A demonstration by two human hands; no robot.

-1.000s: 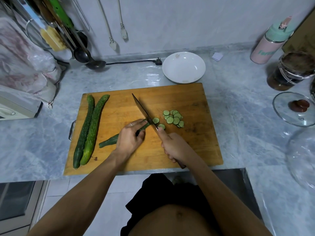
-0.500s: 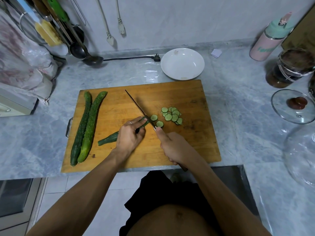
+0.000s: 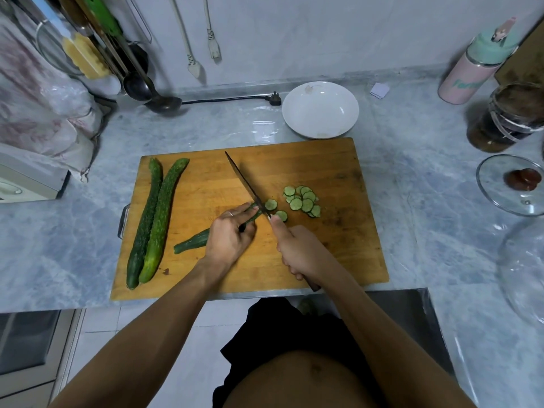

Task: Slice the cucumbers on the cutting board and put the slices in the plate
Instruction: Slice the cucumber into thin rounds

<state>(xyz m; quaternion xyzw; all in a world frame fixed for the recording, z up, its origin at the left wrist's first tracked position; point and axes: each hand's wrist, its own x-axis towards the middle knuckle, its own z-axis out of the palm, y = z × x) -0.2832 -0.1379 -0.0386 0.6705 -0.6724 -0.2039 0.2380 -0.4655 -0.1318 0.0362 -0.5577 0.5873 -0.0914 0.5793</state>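
Wooden rectangular cutting board (image 3: 338,172) on grey marble counter (image 3: 88,231), near edge flush with counter lip. Left hand (image 3: 228,240) pins half-cut green cucumber (image 3: 194,244), fingers curled over it; right hand (image 3: 300,251) clenched round dark-bladed knife (image 3: 244,182), blade at cut end. Slices (image 3: 303,201) piled right of blade. Two whole cucumbers (image 3: 153,219) along left edge. White plate (image 3: 321,108) behind far edge; board bare at right.

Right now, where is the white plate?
In the head view, the white plate sits empty on the grey countertop just past the cutting board's far right corner, beside the black plug.
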